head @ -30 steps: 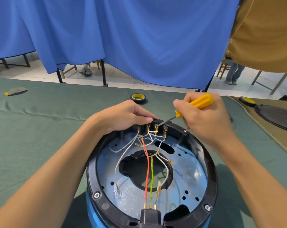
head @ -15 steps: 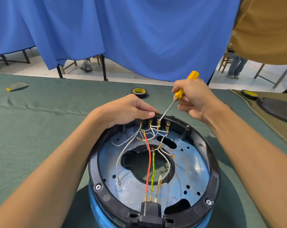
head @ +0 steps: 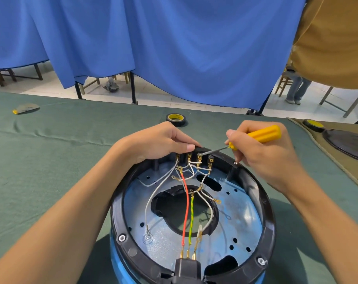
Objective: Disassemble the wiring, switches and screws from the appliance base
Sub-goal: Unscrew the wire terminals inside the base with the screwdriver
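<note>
**Screwdriver drops from steep to nearly level at the switch terminals**

The right hand (head: 264,154) has lowered the screwdriver (head: 264,134), its fluted yellow plastic handle now pointing right and wrapped in curled fingers, the thin steel shaft meeting a brass terminal on the switch block (head: 198,157). The left hand (head: 153,142) remains curled over that black block, thumb pressed to its side, at the far rim of the appliance base (head: 266,212), a round black plastic ring around a perforated, blue-tinted metal plate. A red wire (head: 186,210), a green-yellow wire (head: 191,218) and white wires (head: 153,193) cross the plate. The base stands on a creased green cloth (head: 51,160) near a tape roll (head: 175,119). A blue curtain (head: 174,48) hangs behind.
</note>
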